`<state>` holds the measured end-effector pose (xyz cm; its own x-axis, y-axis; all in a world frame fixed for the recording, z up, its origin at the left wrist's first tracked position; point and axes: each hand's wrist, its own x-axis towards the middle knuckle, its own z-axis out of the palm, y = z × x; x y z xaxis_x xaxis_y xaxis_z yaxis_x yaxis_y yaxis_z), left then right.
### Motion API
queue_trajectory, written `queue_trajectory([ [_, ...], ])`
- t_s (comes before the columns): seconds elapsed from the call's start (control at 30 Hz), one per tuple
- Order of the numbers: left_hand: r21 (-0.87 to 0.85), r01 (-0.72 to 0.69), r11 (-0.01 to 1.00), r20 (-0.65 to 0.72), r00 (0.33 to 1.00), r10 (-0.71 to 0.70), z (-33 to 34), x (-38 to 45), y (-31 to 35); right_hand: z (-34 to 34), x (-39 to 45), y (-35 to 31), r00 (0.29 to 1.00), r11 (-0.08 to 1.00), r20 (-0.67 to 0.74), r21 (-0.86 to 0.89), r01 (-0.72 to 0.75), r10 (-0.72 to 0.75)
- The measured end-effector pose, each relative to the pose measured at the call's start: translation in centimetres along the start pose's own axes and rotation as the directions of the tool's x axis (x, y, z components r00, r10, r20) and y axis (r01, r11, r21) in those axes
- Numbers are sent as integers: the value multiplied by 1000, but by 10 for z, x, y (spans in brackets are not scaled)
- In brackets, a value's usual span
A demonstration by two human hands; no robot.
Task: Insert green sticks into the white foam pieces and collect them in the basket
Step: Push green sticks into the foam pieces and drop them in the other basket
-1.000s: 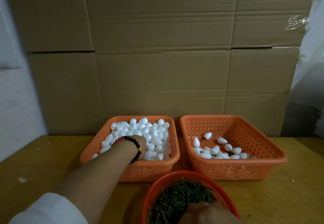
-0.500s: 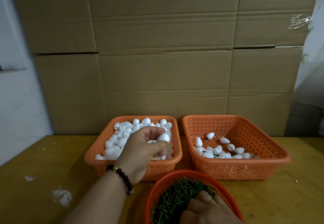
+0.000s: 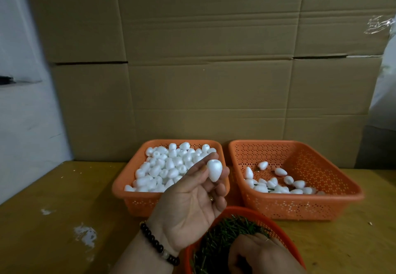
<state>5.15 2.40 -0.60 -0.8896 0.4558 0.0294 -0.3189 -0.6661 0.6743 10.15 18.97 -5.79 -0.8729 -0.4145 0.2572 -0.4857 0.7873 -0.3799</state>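
Observation:
My left hand (image 3: 190, 205), palm up, pinches one white foam piece (image 3: 215, 170) between thumb and fingertips, in front of the left orange basket (image 3: 128, 179). That basket is heaped with loose foam pieces (image 3: 169, 166). The right orange basket (image 3: 300, 200) holds several foam pieces (image 3: 276, 185), some with green sticks showing. Nearest me, a round red basket (image 3: 246, 210) is full of green sticks (image 3: 222, 237). My right hand (image 3: 259, 254) lies in it, knuckles up, fingers curled down into the sticks; the fingertips are hidden.
All three baskets stand on a yellow wooden table (image 3: 53, 209). White foam crumbs (image 3: 85, 234) lie on its left part. A wall of stacked cardboard boxes (image 3: 203, 80) rises right behind the baskets.
My left hand has come out of the left basket with one foam piece, moved back toward me and turned palm up. My right hand has stayed in the green sticks.

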Motion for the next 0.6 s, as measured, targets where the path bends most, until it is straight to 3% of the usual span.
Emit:
queue_trajectory([
  [0.27, -161, 34, 986, -7, 999, -36, 8, -1, -1, -1, -4, -6, 988, 991, -72, -1, -137, 137],
  [0.6, -348, 69, 935, 9, 998, -70, 9, -2, -1, -4, -3, 0, 998, 999, -49, -16, -50, 49],
])
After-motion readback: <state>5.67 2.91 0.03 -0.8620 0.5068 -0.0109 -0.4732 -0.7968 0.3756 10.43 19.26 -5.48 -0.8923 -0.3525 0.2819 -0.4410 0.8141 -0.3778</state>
